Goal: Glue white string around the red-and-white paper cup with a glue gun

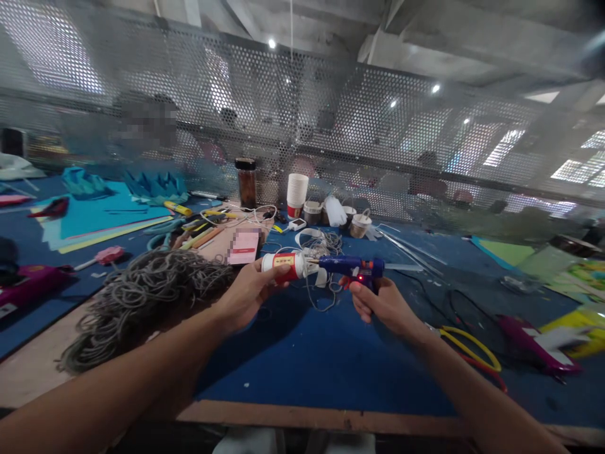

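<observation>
My left hand [246, 293] is closed round a small white cup with a red label [283, 265], held on its side above the blue table cover [307, 359]. My right hand [378, 306] grips a blue hot glue gun [352, 267] whose red light is on. The gun's nozzle points left and touches the open end of the cup. A loose strip of white tape or ribbon hangs just under the nozzle.
A heap of grey cord [142, 290] lies left of my left arm. Behind are a stack of white cups [297, 192], a dark jar [246, 181], small pots and tangled wire. Coloured paper sheets [94, 217] lie far left. Yellow-handled scissors [472, 350] and a purple tool [539, 343] lie right. A perforated metal screen [331, 126] closes the back.
</observation>
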A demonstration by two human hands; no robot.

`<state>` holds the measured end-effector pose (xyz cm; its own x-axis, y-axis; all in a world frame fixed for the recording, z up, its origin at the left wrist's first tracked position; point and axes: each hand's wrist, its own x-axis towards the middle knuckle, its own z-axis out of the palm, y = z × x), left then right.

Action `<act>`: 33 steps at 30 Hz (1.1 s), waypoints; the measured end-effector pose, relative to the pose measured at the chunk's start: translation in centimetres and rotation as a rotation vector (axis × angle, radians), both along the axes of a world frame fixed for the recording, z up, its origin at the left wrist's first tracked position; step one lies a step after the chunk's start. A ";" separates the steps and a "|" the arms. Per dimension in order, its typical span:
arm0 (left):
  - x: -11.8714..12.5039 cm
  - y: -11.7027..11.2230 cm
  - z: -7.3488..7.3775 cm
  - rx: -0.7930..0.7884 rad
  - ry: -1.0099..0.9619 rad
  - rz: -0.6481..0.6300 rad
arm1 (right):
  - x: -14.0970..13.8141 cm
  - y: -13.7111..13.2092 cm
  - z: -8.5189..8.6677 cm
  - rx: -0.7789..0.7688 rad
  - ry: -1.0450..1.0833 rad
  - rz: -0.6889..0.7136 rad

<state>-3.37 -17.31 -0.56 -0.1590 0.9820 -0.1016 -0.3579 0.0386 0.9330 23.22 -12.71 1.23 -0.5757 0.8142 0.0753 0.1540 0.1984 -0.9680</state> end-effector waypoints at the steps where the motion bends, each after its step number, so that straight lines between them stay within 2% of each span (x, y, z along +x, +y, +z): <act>1: 0.0 0.0 0.0 -0.003 -0.004 -0.001 | 0.2 0.2 0.0 -0.008 0.042 0.007; 8: 0.3 -0.3 0.2 0.001 -0.024 -0.009 | 1.0 1.0 0.2 -0.013 0.238 0.038; 12: 0.3 -0.3 0.4 0.000 -0.018 -0.044 | 1.5 1.5 0.3 0.100 0.231 -0.056; 14: 0.4 -0.4 0.4 0.008 -0.014 -0.068 | 1.9 1.9 0.6 0.264 0.106 -0.196; 18: 0.5 -0.5 0.4 0.026 -0.016 -0.099 | 2.9 3.1 1.1 0.640 -0.411 -0.587; 20: 0.5 -0.6 0.4 0.018 -0.018 -0.100 | 3.4 3.9 0.9 0.747 -0.612 -0.679; 23: 0.6 -0.7 0.5 0.008 -0.020 -0.095 | 3.9 5.3 -0.1 0.798 -0.842 -0.679; 27: 0.6 -0.8 0.7 0.017 -0.033 -0.110 | 3.8 6.5 -2.3 0.721 -1.117 -0.602; 30: 0.7 -0.9 0.9 0.017 -0.042 -0.122 | 3.6 6.8 -3.6 0.709 -1.224 -0.531; 33: 0.7 -0.9 0.9 0.019 -0.048 -0.127 | 3.8 6.8 -4.2 0.727 -1.274 -0.511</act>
<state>-2.67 -18.26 0.31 -0.0286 0.9958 -0.0874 -0.3953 0.0690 0.9159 27.00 -5.90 -2.95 -0.2467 0.9435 0.2211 0.9664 0.2225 0.1286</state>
